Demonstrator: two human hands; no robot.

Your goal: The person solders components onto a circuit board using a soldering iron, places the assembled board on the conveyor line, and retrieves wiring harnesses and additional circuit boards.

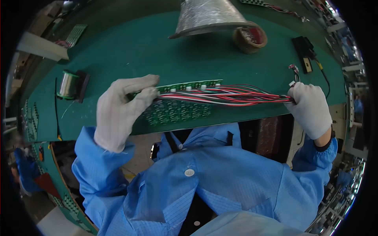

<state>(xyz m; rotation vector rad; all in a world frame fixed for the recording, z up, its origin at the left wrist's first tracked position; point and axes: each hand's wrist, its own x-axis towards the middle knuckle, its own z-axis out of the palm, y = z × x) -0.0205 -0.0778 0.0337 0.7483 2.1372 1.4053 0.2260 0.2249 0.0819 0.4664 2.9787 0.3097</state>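
My left hand (121, 108), in a white glove, pinches the left end of a long green circuit board strip (196, 85) with small white connectors along it. A bundle of red, black and white wires (240, 96) runs from the strip to the right. My right hand (311, 105), also gloved, is closed in a fist around the far end of that bundle. Some wire ends with white plugs (293, 70) stick out above the fist. Under the strip, several green circuit boards (179, 113) lie side by side near the table's front edge.
On the green mat (118, 51) stand a solder wire spool (69, 85) at left and a roll of tape (250, 37) at the back. A foil-wrapped cone (210, 15) hangs over the back. A black device with a cable (303, 53) lies at right.
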